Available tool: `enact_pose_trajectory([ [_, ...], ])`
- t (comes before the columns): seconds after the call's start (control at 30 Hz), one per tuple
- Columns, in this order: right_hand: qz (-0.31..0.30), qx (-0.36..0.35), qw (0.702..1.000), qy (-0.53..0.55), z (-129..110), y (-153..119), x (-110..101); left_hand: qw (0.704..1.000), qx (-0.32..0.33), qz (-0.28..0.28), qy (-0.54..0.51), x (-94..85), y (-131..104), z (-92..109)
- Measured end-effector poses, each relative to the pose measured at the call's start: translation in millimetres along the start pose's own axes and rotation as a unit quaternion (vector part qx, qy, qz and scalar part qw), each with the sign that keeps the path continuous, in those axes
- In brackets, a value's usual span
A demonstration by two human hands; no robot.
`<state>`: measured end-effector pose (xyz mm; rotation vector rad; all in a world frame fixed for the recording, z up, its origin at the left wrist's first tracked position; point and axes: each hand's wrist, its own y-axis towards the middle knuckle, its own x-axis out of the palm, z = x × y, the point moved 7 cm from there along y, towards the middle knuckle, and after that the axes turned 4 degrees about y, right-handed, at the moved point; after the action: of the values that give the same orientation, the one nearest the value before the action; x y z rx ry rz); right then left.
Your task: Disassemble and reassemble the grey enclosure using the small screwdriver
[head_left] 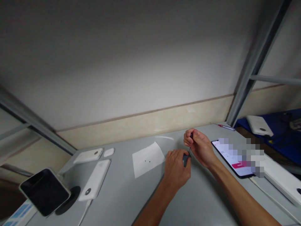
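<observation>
My left hand (176,168) is closed around a small dark grey piece (185,159), whose kind I cannot make out. My fingers cover most of it. Just above and to the right, my right hand (201,147) grips a small screwdriver (190,150) with a dark handle, largely hidden in the fist. Its thin shaft points down, and the tip meets the top of the grey piece as far as I can see. Left of my hands lies a white sheet of paper (147,153) bearing two tiny dark specks (147,161), possibly screws.
At right, a lit phone (232,161) lies beside a long white power strip-like block (279,175). A pen-like tool (226,127) rests near the back edge. Leftward are white power banks (97,179), a small white case (109,152) and a device on a stand (44,191). Metal posts (249,72) flank the grey table.
</observation>
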<state>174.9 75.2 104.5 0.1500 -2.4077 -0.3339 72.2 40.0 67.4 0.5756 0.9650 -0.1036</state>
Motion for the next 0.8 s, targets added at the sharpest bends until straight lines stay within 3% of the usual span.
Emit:
enact_pose_trajectory([
  [0.8, 0.021, 0.001, 0.997, 0.080, -3.8, 6.0, -7.2, 0.999, -0.033, 0.009, -0.015, -2.6, 0.8, -3.1],
])
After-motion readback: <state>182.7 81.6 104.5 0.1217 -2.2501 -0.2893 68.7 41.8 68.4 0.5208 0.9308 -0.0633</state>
